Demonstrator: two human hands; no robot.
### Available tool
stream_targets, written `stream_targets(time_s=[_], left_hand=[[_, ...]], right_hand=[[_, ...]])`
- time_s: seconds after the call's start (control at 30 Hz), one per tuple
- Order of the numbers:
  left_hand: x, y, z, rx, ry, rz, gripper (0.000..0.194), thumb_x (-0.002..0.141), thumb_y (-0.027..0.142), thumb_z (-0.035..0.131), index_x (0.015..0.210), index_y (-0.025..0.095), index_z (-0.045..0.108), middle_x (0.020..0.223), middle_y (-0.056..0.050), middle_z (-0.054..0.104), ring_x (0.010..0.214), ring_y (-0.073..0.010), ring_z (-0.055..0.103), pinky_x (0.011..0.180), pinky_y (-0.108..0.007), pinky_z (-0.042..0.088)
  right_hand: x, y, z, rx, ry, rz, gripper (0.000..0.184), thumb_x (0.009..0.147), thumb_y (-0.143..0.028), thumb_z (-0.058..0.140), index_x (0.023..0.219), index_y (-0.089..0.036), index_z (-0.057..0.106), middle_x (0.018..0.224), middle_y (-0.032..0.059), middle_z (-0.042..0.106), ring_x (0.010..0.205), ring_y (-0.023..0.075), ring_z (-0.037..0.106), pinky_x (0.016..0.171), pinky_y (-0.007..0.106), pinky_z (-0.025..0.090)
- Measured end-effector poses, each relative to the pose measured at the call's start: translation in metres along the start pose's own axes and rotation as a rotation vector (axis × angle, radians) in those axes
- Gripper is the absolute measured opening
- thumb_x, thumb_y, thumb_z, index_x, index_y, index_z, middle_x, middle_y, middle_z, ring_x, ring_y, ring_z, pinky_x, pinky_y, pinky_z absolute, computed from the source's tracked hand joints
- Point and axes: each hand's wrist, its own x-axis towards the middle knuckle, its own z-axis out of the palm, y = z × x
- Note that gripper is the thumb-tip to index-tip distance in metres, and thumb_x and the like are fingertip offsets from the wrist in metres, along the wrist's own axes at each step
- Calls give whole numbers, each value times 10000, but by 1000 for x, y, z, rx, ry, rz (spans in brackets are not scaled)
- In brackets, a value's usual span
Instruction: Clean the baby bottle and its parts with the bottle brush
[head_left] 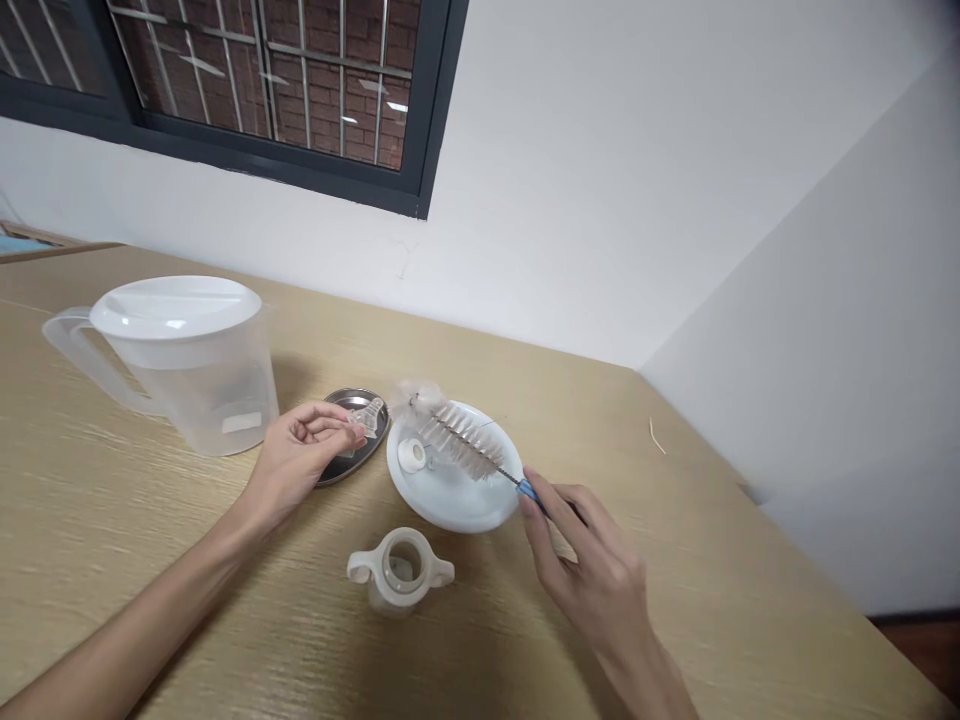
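Note:
My left hand (307,450) pinches a clear silicone bottle nipple (370,414) above a small oval metal tray (330,476). Gripped by its blue handle, a bottle brush (469,447) with pale bristles is in my right hand (589,560). The brush's head slants up and left over a white bowl (450,505). Inside the bowl lies a white bottle collar (412,455). In front of the bowl stands a two-handled baby bottle (401,570) without a lid, its mouth facing up.
A translucent lidded pitcher (202,390) stands at the left of the wooden table (720,590). A thin pale strip (657,436) lies on the right. Behind the table is a white wall with a barred window (285,80).

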Motion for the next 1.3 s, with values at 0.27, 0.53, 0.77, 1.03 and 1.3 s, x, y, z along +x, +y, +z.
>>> stream_targets(time_s=[0.27, 0.53, 0.77, 1.03, 1.3], left_hand=[[-2, 3, 6, -19, -14, 40, 303, 611, 281, 876, 802, 173, 667, 719, -25, 742, 697, -159, 703, 696, -260, 554], [-6, 3, 9, 10, 20, 102, 315, 591, 280, 882, 784, 166, 662, 690, -19, 708, 658, -150, 685, 654, -251, 563], [-4, 1, 5, 14, 14, 135, 271, 639, 274, 870, 794, 176, 671, 700, -11, 712, 665, -134, 679, 657, -227, 548], [-5, 0, 7, -43, -3, 112, 279, 622, 230, 875, 802, 168, 671, 711, -16, 733, 690, -132, 694, 679, -222, 555], [-7, 7, 10, -11, 4, 90, 292, 588, 224, 877, 782, 163, 667, 703, -20, 736, 683, -141, 700, 675, -227, 562]], right_hand=[[0, -11, 5, 49, -31, -11, 484, 910, -57, 610, 1369, -205, 567, 913, 55, 641, 757, 128, 620, 698, 249, 527], [-3, -7, 6, 1, -91, 2, 457, 946, -113, 575, 1392, -209, 549, 902, 54, 624, 727, 122, 600, 686, 254, 521], [-1, -3, 3, -27, -91, 5, 469, 939, -124, 590, 1395, -226, 553, 918, 62, 636, 749, 149, 614, 679, 281, 516], [2, -7, 4, 34, 21, 36, 466, 902, -59, 627, 1342, -211, 595, 939, 55, 650, 781, 133, 621, 696, 253, 519], [-1, -12, 7, 62, -59, 0, 507, 915, -58, 607, 1397, -206, 549, 933, 58, 626, 776, 128, 613, 696, 256, 517]])
